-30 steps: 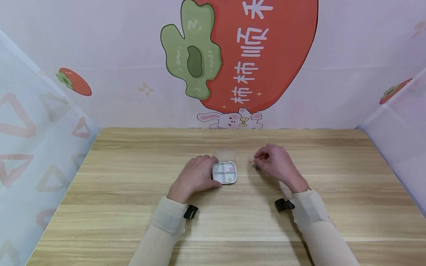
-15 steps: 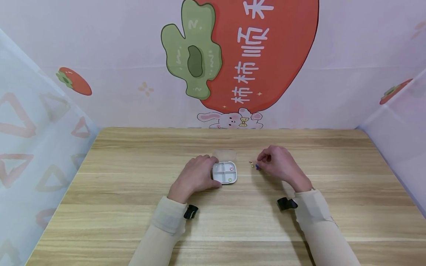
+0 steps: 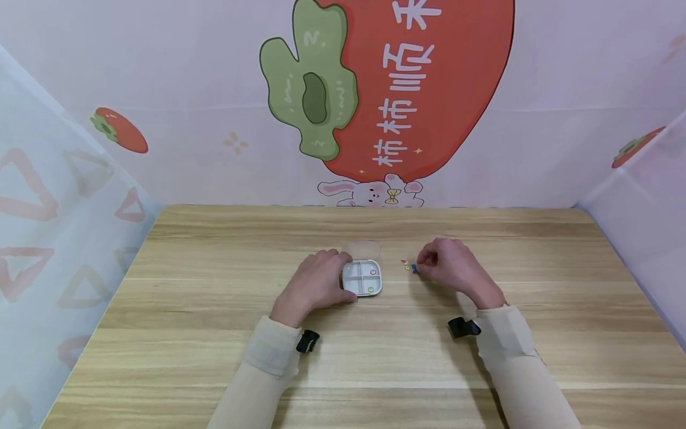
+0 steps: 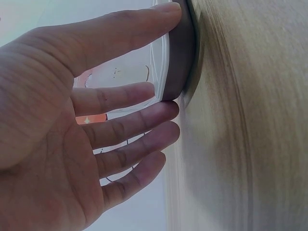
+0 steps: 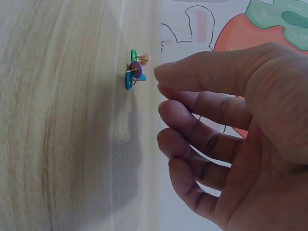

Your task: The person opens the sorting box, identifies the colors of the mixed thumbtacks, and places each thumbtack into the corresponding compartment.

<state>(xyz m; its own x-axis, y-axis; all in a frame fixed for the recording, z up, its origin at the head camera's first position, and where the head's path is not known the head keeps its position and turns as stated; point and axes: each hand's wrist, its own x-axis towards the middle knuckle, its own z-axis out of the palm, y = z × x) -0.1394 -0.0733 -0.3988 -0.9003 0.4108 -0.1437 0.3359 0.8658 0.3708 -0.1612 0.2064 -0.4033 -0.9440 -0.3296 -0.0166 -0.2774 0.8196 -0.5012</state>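
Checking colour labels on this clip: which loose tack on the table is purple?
In the right wrist view, the purple tack appears between the green tack above and a blue tack below; its disc alone is purple.

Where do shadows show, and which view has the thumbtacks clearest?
Right wrist view: thumbtacks clearest, soft shadow on the table; left wrist view: dim patch beside the left hand; head view: shadow on the table below the right hand, thumbtacks tiny.
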